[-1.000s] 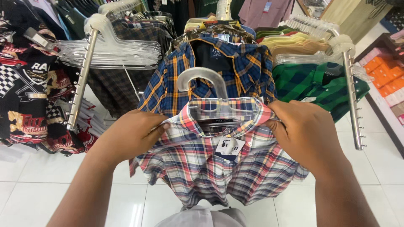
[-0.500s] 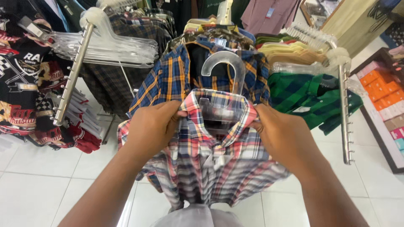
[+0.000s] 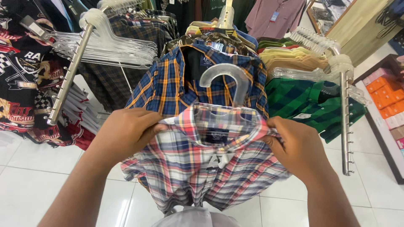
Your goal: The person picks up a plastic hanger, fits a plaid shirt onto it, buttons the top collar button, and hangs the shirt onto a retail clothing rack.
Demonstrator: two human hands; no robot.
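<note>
- Right now the left hand point(image 3: 126, 134) grips the left shoulder of a red, white and blue plaid shirt point(image 3: 202, 168), fingers curled tight on the cloth beside the collar.
- Across from it, the right hand point(image 3: 294, 145) pinches the other shoulder, thumb and fingers closed on the fabric, so the shirt hangs level between both hands, well above the white tile floor point(image 3: 33, 185).
- A clear plastic hanger point(image 3: 225, 80) sits inside the collar, hook upright; holding both shoulders seems to keep the shirt squared on it.
- Just behind hangs a navy and orange plaid shirt point(image 3: 176, 84) at the front of a crowded rack.
- To the left, a slanted metal rail point(image 3: 69, 80) carries empty clear hangers; to the right, a green checked shirt point(image 3: 303, 101) hangs by another metal rail point(image 3: 346, 122).
</note>
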